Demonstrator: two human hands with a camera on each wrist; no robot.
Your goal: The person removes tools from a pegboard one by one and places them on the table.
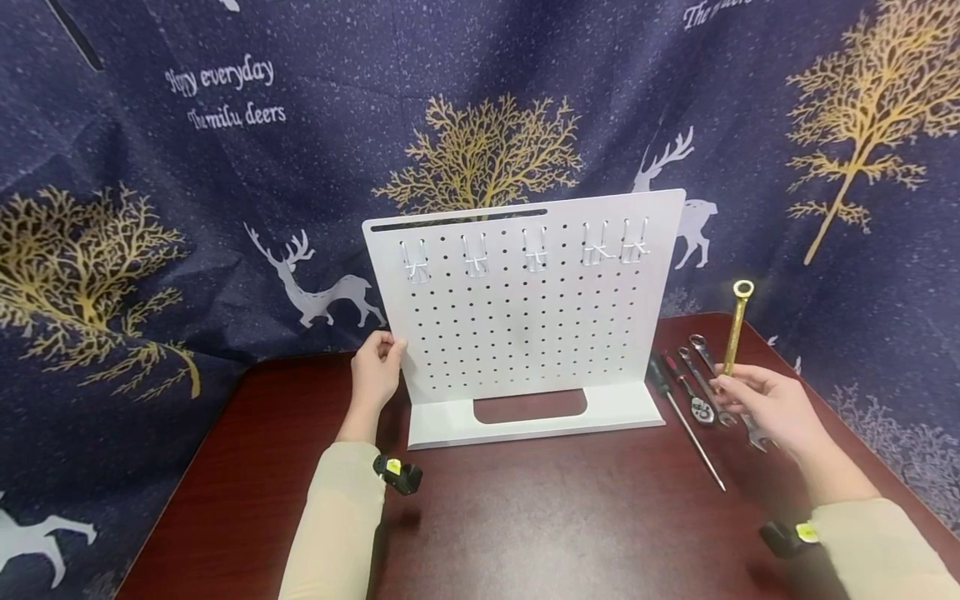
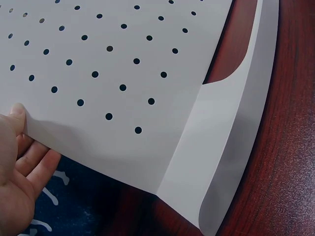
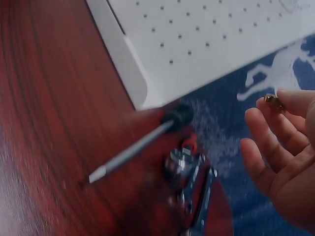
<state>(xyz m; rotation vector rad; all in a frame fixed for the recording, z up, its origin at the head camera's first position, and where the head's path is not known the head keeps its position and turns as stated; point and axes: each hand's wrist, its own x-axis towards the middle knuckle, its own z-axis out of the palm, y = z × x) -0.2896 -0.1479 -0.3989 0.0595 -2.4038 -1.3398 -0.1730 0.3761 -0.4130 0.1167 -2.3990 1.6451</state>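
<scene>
A white pegboard (image 1: 525, 325) stands upright on its flat base, with several wire hooks (image 1: 536, 250) along its upper part. My left hand (image 1: 377, 371) grips the board's left edge; in the left wrist view its thumb (image 2: 17, 114) lies on the front face and the fingers go behind. Off the right side of the board, my right hand (image 1: 768, 404) pinches the lower end of a gold-coloured wrench (image 1: 737, 325), its ring end pointing up. In the right wrist view only the wrench's tip (image 3: 272, 101) shows between thumb and fingers.
Right of the board lie a screwdriver (image 1: 690, 429), a ratchet wrench (image 1: 701, 408) with a red-marked handle, and silver wrenches (image 1: 705, 379), partly behind my right hand. The dark red table (image 1: 525, 517) ends at a patterned blue cloth (image 1: 315, 183).
</scene>
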